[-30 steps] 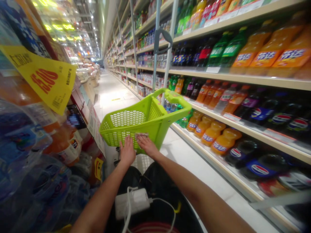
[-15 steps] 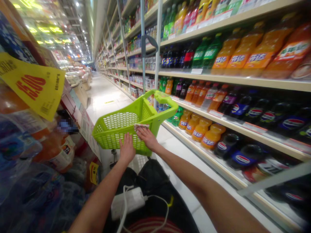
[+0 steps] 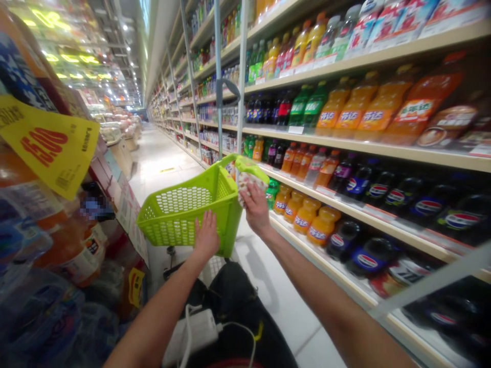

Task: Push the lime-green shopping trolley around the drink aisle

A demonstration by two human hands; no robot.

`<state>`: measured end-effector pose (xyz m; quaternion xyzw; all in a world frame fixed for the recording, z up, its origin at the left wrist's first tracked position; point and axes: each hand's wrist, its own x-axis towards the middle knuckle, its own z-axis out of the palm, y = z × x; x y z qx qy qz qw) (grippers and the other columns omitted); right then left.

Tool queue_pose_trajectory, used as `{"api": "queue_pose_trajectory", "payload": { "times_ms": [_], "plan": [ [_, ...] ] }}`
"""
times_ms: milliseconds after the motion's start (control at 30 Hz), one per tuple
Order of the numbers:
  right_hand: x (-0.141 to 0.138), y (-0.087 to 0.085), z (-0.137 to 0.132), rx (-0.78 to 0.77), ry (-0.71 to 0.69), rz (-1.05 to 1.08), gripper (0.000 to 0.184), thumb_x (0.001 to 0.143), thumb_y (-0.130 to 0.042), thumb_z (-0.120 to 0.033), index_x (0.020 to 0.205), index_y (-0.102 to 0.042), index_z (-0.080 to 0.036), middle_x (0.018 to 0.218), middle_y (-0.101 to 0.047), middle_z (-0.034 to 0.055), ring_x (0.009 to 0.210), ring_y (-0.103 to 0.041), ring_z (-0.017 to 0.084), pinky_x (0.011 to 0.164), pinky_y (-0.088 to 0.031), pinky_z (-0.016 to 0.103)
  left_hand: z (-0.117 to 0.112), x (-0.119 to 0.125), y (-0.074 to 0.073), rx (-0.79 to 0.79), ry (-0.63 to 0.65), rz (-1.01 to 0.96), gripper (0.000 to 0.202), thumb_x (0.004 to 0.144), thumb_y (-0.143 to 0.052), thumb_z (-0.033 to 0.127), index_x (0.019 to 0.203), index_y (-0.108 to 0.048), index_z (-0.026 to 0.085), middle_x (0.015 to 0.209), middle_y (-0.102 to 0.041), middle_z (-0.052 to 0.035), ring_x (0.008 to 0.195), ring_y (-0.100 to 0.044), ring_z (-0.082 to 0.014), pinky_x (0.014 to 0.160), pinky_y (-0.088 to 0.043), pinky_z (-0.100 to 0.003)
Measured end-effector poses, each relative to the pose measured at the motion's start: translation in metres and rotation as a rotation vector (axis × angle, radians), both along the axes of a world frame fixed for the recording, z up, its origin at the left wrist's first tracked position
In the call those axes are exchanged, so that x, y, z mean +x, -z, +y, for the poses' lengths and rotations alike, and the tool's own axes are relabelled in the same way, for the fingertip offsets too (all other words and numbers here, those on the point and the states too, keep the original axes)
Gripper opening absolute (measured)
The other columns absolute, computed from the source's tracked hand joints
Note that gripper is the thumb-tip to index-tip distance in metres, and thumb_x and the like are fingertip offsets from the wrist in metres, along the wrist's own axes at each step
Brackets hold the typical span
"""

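A lime-green plastic shopping basket [image 3: 180, 214] on a trolley stands in the aisle in front of me. My left hand [image 3: 206, 236] lies flat against its near wall, fingers stretched out. My right hand [image 3: 256, 207] is up by the basket's green handle [image 3: 245, 164], fingers closed on a crumpled patterned cloth [image 3: 245, 182] pressed under the handle.
Shelves of orange, cola and green soda bottles [image 3: 345, 117] run along the right. A yellow price sign [image 3: 49, 145] and wrapped bottle packs [image 3: 46, 245] crowd the left. A white power pack with cable [image 3: 194, 332] rests on a black bag near me. The white aisle floor [image 3: 161, 153] runs ahead.
My right hand moved with the cloth from the basket's near rim up and right to the handle. The left hand stayed on the wall. The view drifted left.
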<state>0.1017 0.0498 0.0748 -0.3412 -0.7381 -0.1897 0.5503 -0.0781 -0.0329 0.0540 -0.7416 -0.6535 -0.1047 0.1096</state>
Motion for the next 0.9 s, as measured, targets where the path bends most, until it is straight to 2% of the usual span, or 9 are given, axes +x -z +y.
{"api": "queue_pose_trajectory", "payload": {
  "times_ms": [100,200,300,367,467,633,700,767,900],
  "plan": [
    [0.011,0.015,0.007,-0.049,0.044,0.029,0.04,0.087,-0.038,-0.01,0.123,-0.051,-0.024,0.138,-0.039,0.0071,0.133,-0.024,0.021,0.104,-0.029,0.051,0.002,0.011,-0.006,0.016,0.041,0.001,0.069,0.073,-0.041,0.019,0.138,-0.02,0.005,0.149,-0.011,-0.0121,0.137,-0.01,-0.0237,0.109,-0.011,-0.052],
    [0.005,0.057,0.003,-0.122,-0.035,-0.058,0.04,0.088,-0.035,-0.01,0.122,-0.052,-0.023,0.133,-0.045,0.009,0.128,-0.034,0.019,0.101,-0.035,0.046,0.003,0.016,-0.003,0.027,0.076,0.01,0.068,0.074,-0.039,0.018,0.137,-0.021,0.006,0.149,-0.011,-0.012,0.137,-0.01,-0.0234,0.109,-0.01,-0.051],
    [-0.006,0.1,-0.008,-0.203,-0.11,-0.212,0.035,0.09,-0.035,-0.013,0.117,-0.056,-0.022,0.125,-0.054,0.0106,0.121,-0.044,0.02,0.095,-0.041,0.045,0.002,0.015,0.009,0.009,0.105,0.019,0.066,0.074,-0.039,0.017,0.137,-0.023,0.008,0.149,-0.013,-0.0108,0.137,-0.009,-0.0225,0.109,-0.01,-0.051],
    [-0.01,0.116,-0.016,-0.251,-0.157,-0.302,0.033,0.089,-0.036,-0.015,0.114,-0.058,-0.02,0.119,-0.058,0.0123,0.116,-0.049,0.021,0.09,-0.046,0.044,0.001,0.012,0.018,-0.019,0.126,0.026,0.066,0.073,-0.039,0.017,0.137,-0.024,0.01,0.148,-0.014,-0.0103,0.137,-0.01,-0.0222,0.109,-0.01,-0.051],
    [-0.012,0.109,-0.023,-0.264,-0.236,-0.314,0.035,0.088,-0.037,-0.013,0.116,-0.057,-0.019,0.121,-0.057,0.0129,0.116,-0.049,0.02,0.09,-0.046,0.041,-0.001,0.006,0.026,-0.061,0.118,0.027,0.066,0.073,-0.041,0.017,0.136,-0.026,0.009,0.148,-0.016,-0.0107,0.136,-0.012,-0.0223,0.109,-0.009,-0.05],
    [-0.018,0.047,-0.011,-0.112,-0.161,-0.025,0.043,0.087,-0.038,-0.01,0.127,-0.047,-0.023,0.136,-0.042,0.0083,0.131,-0.029,0.021,0.105,-0.03,0.046,0.0,-0.004,0.018,-0.058,0.032,-0.005,0.069,0.071,-0.042,0.017,0.137,-0.024,0.006,0.148,-0.014,-0.0119,0.136,-0.012,-0.0232,0.109,-0.01,-0.051],
    [-0.025,0.037,-0.002,-0.103,-0.12,-0.009,0.044,0.086,-0.039,-0.009,0.127,-0.047,-0.024,0.138,-0.039,0.0079,0.133,-0.024,0.022,0.106,-0.027,0.049,0.0,-0.005,0.014,-0.054,0.008,-0.014,0.069,0.071,-0.042,0.016,0.137,-0.023,0.005,0.148,-0.013,-0.0119,0.136,-0.012,-0.0236,0.109,-0.01,-0.052],
    [-0.035,0.045,0.003,-0.142,-0.116,-0.07,0.045,0.086,-0.038,-0.008,0.126,-0.048,-0.023,0.138,-0.039,0.0082,0.134,-0.022,0.021,0.105,-0.026,0.049,0.0,-0.006,0.013,-0.051,0.005,-0.013,0.069,0.072,-0.042,0.017,0.137,-0.023,0.006,0.148,-0.014,-0.0121,0.136,-0.012,-0.0235,0.109,-0.01,-0.051],
    [-0.048,0.098,0.0,-0.284,-0.157,-0.314,0.044,0.086,-0.037,-0.006,0.125,-0.049,-0.021,0.134,-0.044,0.0108,0.132,-0.027,0.02,0.102,-0.03,0.049,-0.002,-0.011,0.023,-0.054,0.009,0.004,0.067,0.073,-0.042,0.019,0.137,-0.025,0.008,0.148,-0.015,-0.0114,0.136,-0.012,-0.0228,0.11,-0.008,-0.05]
  ]
}}
